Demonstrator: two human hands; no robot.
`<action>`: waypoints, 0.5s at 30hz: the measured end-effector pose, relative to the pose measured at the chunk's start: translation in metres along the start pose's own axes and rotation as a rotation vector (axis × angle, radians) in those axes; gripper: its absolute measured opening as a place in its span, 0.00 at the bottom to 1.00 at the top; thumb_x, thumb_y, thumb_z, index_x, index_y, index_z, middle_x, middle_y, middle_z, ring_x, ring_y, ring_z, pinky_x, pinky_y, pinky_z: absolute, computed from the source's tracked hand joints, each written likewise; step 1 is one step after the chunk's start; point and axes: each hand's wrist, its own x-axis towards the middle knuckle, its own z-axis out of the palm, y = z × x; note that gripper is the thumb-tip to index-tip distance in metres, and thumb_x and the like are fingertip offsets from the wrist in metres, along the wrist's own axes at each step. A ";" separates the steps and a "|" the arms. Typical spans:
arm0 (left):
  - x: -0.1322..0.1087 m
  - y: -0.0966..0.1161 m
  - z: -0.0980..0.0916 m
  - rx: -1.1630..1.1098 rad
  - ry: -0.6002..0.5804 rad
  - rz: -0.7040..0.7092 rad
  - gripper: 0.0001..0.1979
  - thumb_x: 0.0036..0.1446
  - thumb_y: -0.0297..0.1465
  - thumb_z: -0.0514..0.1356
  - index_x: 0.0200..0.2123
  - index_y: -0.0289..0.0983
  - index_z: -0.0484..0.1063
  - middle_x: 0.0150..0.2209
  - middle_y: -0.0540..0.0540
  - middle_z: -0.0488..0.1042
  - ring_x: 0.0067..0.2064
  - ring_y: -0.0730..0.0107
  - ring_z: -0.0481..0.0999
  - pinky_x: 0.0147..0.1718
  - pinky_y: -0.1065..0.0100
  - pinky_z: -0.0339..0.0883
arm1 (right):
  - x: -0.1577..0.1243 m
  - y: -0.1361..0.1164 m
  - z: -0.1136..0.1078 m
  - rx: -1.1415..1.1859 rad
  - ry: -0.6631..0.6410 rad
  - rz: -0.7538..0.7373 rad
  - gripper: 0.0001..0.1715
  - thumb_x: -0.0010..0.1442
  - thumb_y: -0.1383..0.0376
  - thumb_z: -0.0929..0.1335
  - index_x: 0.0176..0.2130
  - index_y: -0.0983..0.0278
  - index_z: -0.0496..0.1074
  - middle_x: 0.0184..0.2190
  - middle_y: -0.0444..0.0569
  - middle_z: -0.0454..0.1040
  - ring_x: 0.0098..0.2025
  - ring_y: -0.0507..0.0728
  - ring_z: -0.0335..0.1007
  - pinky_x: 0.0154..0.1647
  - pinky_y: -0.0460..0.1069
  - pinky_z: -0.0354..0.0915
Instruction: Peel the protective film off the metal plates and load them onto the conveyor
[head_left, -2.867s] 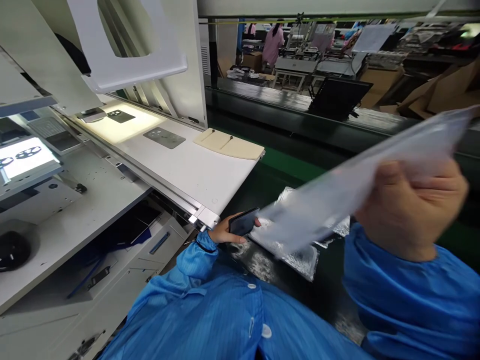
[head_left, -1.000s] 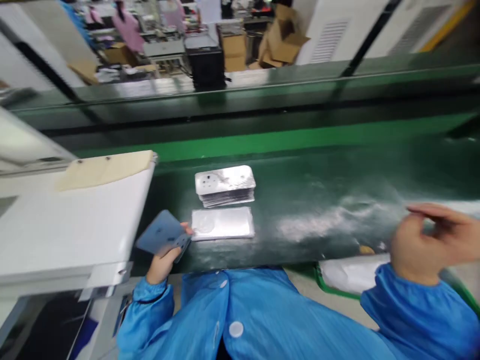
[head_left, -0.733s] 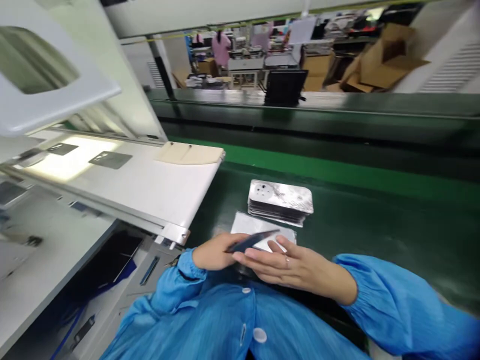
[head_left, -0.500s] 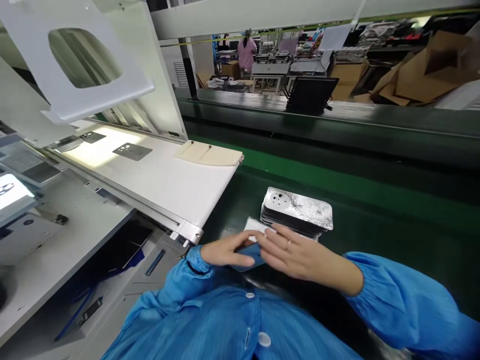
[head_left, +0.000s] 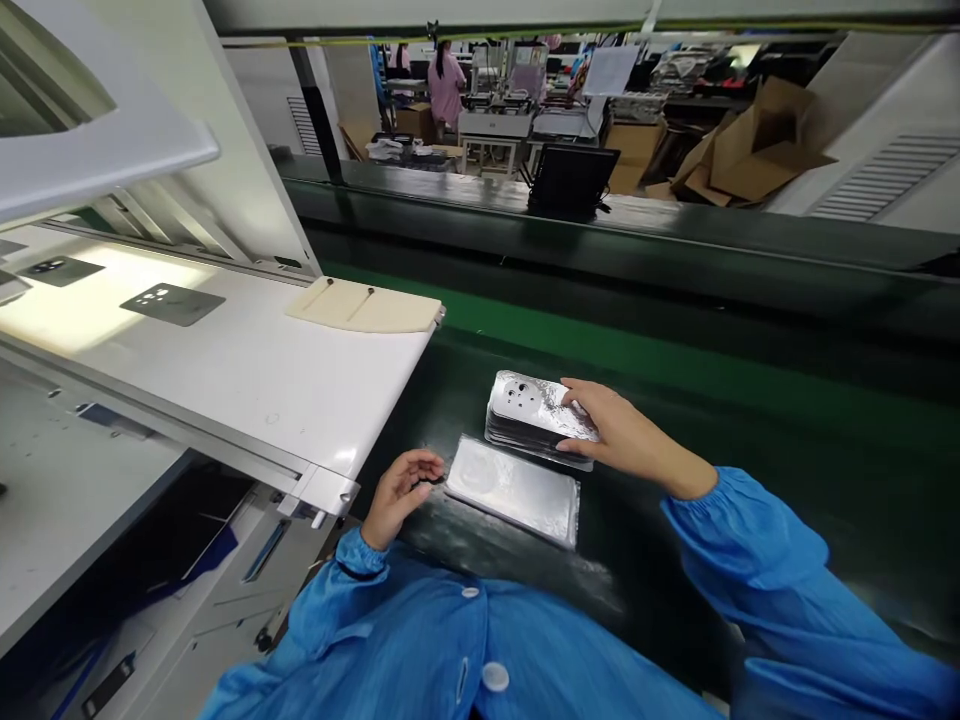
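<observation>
A stack of shiny plates (head_left: 529,410) with small holes lies on the dark green belt (head_left: 750,430). My right hand (head_left: 611,432) is on the stack's right end, fingers on top and thumb at the edge, pinching it. A single silvery bagged plate (head_left: 514,490) lies flat on the belt just in front of the stack. My left hand (head_left: 401,490) hovers by that bag's left edge with its fingers curled in. I see nothing in it. Both arms wear blue sleeves.
A white machine table (head_left: 247,380) stands at the left with two grey plates (head_left: 172,303) and a beige pad (head_left: 364,305) on it. Beyond the belt are a black device (head_left: 574,180), cardboard boxes (head_left: 750,150) and a person in pink (head_left: 446,85).
The dark plate held between both hands is out of them. My right hand has gone forward onto the stack. My left hand has drawn back, curled, beside the bagged plate.
</observation>
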 end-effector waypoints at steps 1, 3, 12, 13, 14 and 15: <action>-0.001 0.000 0.000 0.005 -0.010 0.006 0.18 0.54 0.35 0.62 0.47 0.37 0.69 0.44 0.42 0.74 0.44 0.64 0.74 0.46 0.63 0.66 | 0.001 0.000 0.000 0.005 0.002 -0.007 0.25 0.54 0.54 0.70 0.47 0.63 0.64 0.58 0.61 0.63 0.58 0.68 0.60 0.54 0.62 0.62; -0.002 0.000 0.000 0.015 -0.025 0.017 0.17 0.54 0.35 0.62 0.47 0.37 0.69 0.44 0.42 0.74 0.44 0.65 0.73 0.46 0.63 0.66 | 0.001 0.000 -0.002 -0.003 0.012 -0.018 0.24 0.54 0.55 0.70 0.46 0.63 0.64 0.57 0.60 0.64 0.57 0.67 0.62 0.53 0.61 0.64; -0.002 -0.001 -0.001 0.040 -0.064 0.032 0.16 0.55 0.34 0.62 0.47 0.37 0.69 0.43 0.42 0.74 0.43 0.65 0.73 0.45 0.63 0.66 | -0.014 -0.018 0.019 -0.471 0.225 -0.287 0.21 0.62 0.74 0.59 0.53 0.81 0.67 0.53 0.71 0.68 0.57 0.69 0.64 0.56 0.63 0.63; -0.002 -0.001 -0.001 0.040 -0.070 0.036 0.16 0.55 0.34 0.62 0.47 0.37 0.69 0.43 0.43 0.74 0.43 0.65 0.73 0.45 0.64 0.65 | -0.016 -0.020 0.022 -0.506 0.253 -0.311 0.22 0.61 0.77 0.58 0.52 0.83 0.67 0.53 0.72 0.68 0.56 0.69 0.65 0.56 0.63 0.64; -0.003 -0.001 -0.001 0.040 -0.075 0.040 0.16 0.55 0.34 0.62 0.47 0.37 0.69 0.43 0.43 0.74 0.43 0.65 0.73 0.45 0.64 0.65 | -0.017 -0.022 0.024 -0.529 0.280 -0.327 0.22 0.60 0.78 0.58 0.51 0.83 0.68 0.52 0.73 0.68 0.56 0.69 0.66 0.55 0.63 0.65; -0.002 0.000 -0.001 0.040 -0.078 0.044 0.16 0.54 0.34 0.62 0.47 0.37 0.69 0.43 0.43 0.73 0.43 0.66 0.73 0.45 0.64 0.65 | -0.018 -0.023 0.025 -0.534 0.304 -0.337 0.22 0.60 0.79 0.58 0.51 0.83 0.69 0.52 0.72 0.69 0.55 0.68 0.67 0.55 0.62 0.65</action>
